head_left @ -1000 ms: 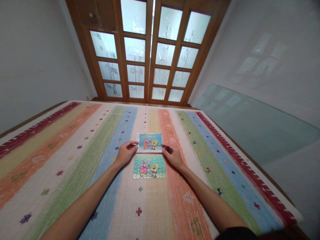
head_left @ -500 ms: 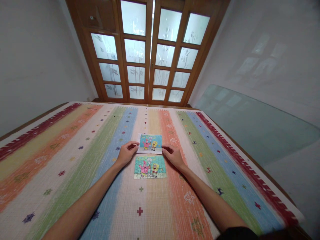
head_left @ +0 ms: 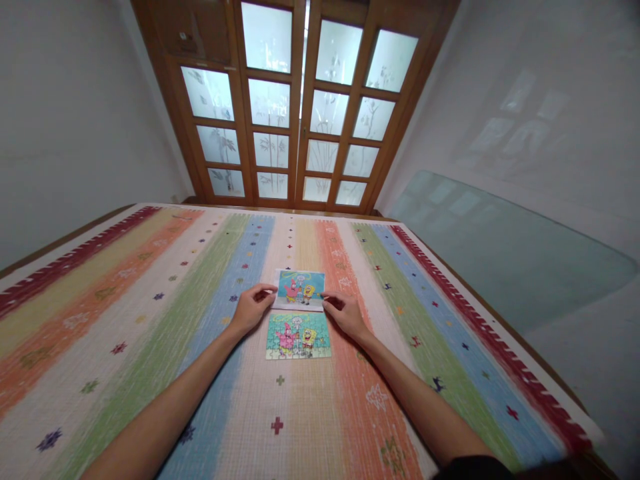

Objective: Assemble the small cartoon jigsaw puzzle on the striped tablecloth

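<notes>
A picture card with pink, grey-green and yellow cartoon figures is held at both sides, just beyond a jigsaw puzzle. My left hand pinches its left edge between thumb and fingers. At the right edge, my right hand grips it the same way. The jigsaw puzzle lies flat on the cloth, its pieces joined into one rectangle with the same cartoon scene. Its far edge is close to the card's near edge. Neither hand touches the puzzle.
A striped tablecloth with small stars, crosses and trees covers the table. Beyond the far edge stand wooden doors with frosted panes. A pale green glass-like panel is along the right wall.
Both hands keep hold of the card, which stays almost in place above the puzzle. The whole view has shifted very slightly.
</notes>
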`<state>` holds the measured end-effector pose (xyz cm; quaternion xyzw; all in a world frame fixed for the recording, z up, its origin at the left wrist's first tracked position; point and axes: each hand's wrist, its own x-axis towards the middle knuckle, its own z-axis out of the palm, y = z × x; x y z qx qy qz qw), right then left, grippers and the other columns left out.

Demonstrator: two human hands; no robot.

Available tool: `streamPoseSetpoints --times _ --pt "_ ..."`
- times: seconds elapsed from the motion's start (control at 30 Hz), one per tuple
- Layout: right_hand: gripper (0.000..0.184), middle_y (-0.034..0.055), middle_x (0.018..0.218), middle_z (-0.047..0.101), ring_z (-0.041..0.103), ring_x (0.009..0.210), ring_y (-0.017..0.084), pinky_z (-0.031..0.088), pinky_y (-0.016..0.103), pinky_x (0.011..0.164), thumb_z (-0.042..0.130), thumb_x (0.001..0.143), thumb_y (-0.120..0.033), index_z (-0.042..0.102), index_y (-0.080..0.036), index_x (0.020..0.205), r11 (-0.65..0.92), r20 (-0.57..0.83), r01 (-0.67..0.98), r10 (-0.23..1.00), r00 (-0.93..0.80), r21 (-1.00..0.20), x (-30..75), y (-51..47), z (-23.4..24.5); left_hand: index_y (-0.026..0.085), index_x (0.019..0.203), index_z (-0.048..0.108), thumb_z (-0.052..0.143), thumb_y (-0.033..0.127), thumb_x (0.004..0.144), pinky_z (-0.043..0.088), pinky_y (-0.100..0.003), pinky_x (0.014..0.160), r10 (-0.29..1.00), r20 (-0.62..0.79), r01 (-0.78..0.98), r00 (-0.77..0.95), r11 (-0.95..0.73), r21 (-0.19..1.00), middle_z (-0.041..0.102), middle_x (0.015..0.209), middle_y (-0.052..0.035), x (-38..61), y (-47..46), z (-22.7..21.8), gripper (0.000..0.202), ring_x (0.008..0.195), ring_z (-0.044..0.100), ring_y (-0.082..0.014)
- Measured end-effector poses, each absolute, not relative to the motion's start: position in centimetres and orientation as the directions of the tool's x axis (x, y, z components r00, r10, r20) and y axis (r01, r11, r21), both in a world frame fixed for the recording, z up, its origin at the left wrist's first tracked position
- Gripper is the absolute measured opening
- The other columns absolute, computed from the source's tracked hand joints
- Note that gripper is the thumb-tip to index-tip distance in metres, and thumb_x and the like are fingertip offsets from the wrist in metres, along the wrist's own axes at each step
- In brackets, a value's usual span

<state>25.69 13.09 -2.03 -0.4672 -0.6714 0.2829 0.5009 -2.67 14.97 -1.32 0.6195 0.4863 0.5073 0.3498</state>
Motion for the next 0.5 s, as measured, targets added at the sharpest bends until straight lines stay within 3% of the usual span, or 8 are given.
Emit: streamPoseSetpoints --times 0.37,0.5 --pt "0.022 0.0091 0.096 0.081 0.074 0.081 0.024 0.061 0.039 0.078 0.068 0.082 -0.031 0.081 -0.021 0.096 0.408 0.423 0.355 0.905 -0.04 -0.841 25.69 13.11 -2.14 0.018 0.09 0.078 0.069 0.038 0.076 0.057 -0.028 0.07 0.949 0.316 0.292 0.012 -0.306 0.906 0.077 0.081 -0.0044 -2.59 14.91 -1.34 0.026 0.07 0.068 -0.0188" --pt "0.021 0.0086 0.096 0.081 0.074 0.082 0.023 0.061 0.04 0.081 0.066 0.083 -0.029 0.082 -0.021 0.096 0.409 0.421 0.375 0.905 -0.053 -0.832 25.73 13.05 -1.93 0.018 0.088 0.078 0.068 0.037 0.077 0.058 -0.031 0.078 0.938 0.346 0.32 0.01 -0.331 0.888 0.078 0.091 -0.0068 -2.57 14.92 -1.35 0.023 0.079 0.07 -0.0205"
